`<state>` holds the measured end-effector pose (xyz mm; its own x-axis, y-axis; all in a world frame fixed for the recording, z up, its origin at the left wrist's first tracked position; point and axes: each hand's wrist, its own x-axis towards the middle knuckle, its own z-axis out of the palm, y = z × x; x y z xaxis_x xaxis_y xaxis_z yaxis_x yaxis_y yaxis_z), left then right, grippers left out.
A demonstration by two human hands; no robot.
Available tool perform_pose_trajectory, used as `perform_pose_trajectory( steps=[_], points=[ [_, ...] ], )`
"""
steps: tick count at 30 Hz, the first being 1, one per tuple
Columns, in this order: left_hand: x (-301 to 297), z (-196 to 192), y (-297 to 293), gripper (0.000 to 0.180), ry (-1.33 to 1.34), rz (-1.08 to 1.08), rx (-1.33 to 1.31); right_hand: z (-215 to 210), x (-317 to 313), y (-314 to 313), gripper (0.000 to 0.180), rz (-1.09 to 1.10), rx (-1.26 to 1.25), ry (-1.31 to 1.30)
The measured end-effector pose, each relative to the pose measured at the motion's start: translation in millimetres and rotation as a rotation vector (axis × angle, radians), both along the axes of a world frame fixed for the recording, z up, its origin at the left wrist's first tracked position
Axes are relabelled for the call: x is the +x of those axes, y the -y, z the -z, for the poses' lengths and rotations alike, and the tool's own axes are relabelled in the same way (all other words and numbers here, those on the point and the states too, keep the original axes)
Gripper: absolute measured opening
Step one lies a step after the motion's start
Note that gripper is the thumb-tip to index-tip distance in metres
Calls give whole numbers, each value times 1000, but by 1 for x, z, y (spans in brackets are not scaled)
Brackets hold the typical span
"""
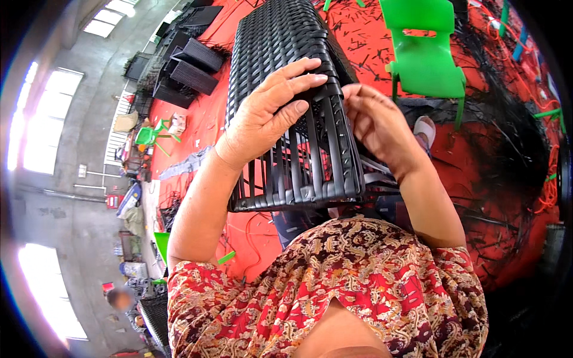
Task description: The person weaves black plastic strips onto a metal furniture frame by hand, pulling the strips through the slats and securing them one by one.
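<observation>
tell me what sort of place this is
Likely a weaving workshop: a partly woven black piece stands before the person, loose black strips litter the red floor, and more dark pieces sit nearby.

1 head-worn fisheye, facing down, hands [267,113] [381,126] near.

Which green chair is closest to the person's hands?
The upper-right green chair, just beyond the right hand. The other clearly visible chair is farther away, at left, and looks much smaller.

Weaving workshop, with heaped black strips [504,143] and a half-woven frame [271,45]
</observation>
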<state>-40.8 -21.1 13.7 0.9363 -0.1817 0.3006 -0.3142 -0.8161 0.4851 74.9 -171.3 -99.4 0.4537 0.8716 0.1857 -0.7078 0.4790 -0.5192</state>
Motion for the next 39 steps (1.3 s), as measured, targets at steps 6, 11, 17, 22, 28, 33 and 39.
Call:
perform_pose_trajectory(
  steps=[6, 11, 17, 22, 28, 33, 39],
  points=[
    [-9, -14, 6, 38, -39, 56, -53, 3, -13, -14, 27, -298, 269, 18],
    [-23, -24, 10, 45, -84, 51, -89, -7, -18, -18, 22, -437, 275, 42],
    [-37, -31, 11, 44, -53, 29, -110, -15, -36, -27, 21, -593, 418, -57],
    [-48, -33, 5, 44, -26, 51, -159, -20, -51, -33, 22, -611, 472, 54],
    [-58, -30, -3, 35, -1, 39, -233, -24, -48, -32, 21, -629, 466, 212],
    [-64, -28, -5, 35, 9, 2, -296, -32, -40, -19, 20, -661, 380, 252],
    [-59, -30, -1, 36, 3, 30, -280, -35, -34, -8, 19, -588, 332, 328]
  ],
)
